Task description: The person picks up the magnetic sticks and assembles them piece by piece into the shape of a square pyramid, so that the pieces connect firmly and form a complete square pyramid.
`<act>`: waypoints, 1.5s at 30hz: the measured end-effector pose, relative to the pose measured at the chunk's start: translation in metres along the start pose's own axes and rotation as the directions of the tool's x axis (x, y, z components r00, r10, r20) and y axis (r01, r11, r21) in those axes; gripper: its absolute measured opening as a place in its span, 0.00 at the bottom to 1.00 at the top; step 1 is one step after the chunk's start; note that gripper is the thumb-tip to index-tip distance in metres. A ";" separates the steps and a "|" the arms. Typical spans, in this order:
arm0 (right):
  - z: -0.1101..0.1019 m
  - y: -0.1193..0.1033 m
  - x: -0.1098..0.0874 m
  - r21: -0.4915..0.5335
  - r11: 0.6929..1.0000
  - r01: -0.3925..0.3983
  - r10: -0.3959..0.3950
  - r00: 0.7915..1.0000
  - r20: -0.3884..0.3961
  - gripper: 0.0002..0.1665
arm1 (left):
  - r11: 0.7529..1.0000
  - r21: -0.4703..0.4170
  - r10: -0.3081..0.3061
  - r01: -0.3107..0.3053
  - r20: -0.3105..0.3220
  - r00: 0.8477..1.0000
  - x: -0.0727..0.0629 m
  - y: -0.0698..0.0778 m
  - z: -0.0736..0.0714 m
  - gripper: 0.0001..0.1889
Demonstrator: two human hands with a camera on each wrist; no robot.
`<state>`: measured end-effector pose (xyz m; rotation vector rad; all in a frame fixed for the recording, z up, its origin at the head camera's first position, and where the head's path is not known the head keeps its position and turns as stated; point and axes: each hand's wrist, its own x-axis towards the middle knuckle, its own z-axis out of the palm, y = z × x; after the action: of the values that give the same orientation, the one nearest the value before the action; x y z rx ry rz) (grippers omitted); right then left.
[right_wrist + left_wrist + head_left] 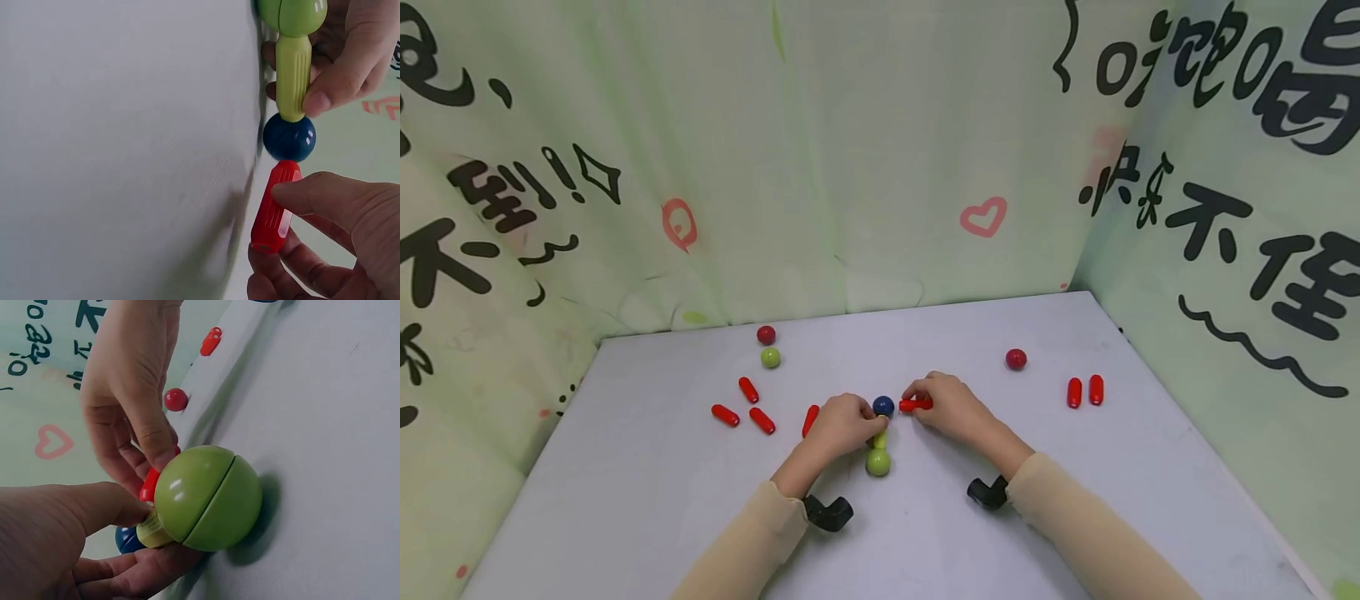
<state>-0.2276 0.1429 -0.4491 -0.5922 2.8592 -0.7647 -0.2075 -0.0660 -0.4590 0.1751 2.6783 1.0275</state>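
Apparently worked at lining up a joint, pinching a yellow rod [292, 75] in the left hand [844, 423] between a near green ball [878, 462] and a blue ball [883, 407]. Just right of the blue ball, gripped a red rod [269, 222] between thumb and fingers of the right hand [951, 408], probably needing a straight, steady push next. Held it with the long axis nearly crosswise, pointing left at that ball, with a loose red ball [1017, 359] farther off on the white table [625, 517].

A curtained-off workspace, booth-like — printed cloth [887, 167] hangs around a white table [625, 467].
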 end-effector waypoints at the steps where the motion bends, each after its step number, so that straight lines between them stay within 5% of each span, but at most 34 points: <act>1: 0.001 -0.002 0.001 0.000 1.000 0.003 -0.003 1.000 0.001 0.15 | 1.000 -0.005 0.004 -0.003 0.002 1.000 0.000 -0.001 0.000 0.14; 12: 0.001 -0.009 0.004 -0.003 1.000 0.026 -0.026 1.000 -0.004 0.13 | 1.000 -0.023 0.001 0.000 0.016 1.000 0.000 -0.002 -0.001 0.14; 18: 0.003 -0.007 0.005 0.003 0.999 0.044 -0.043 0.999 -0.009 0.13 | 0.995 0.096 0.016 -0.016 -0.004 1.000 0.000 0.001 -0.009 0.15; 23: 0.003 -0.007 0.005 0.006 0.998 0.056 -0.056 0.998 -0.012 0.12 | 0.977 0.189 0.113 -0.103 -0.041 0.993 0.008 0.008 -0.019 0.09; 27: 0.001 -0.006 0.005 0.017 0.998 0.057 -0.057 0.998 -0.015 0.13 | 0.963 0.186 0.198 -0.197 0.017 0.980 0.015 0.012 -0.021 0.11; 33: -0.001 -0.003 0.004 0.044 0.998 0.047 -0.046 0.999 -0.010 0.12 | 0.954 0.175 0.234 -0.242 0.070 0.970 0.024 0.009 -0.019 0.09; 38: -0.012 0.014 -0.001 0.044 0.999 0.009 -0.007 0.999 -0.039 0.14 | 0.963 0.144 0.219 -0.227 0.069 0.973 0.026 0.007 -0.018 0.08; 45: -0.039 0.061 -0.008 -0.117 0.991 -0.058 0.037 0.984 -0.174 0.24 | 0.980 0.101 0.164 -0.170 0.063 0.984 0.024 0.008 -0.017 0.09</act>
<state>-0.2490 0.2126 -0.4463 -0.4930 3.0839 -0.6685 -0.2348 -0.0658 -0.4463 0.4496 2.7066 0.9122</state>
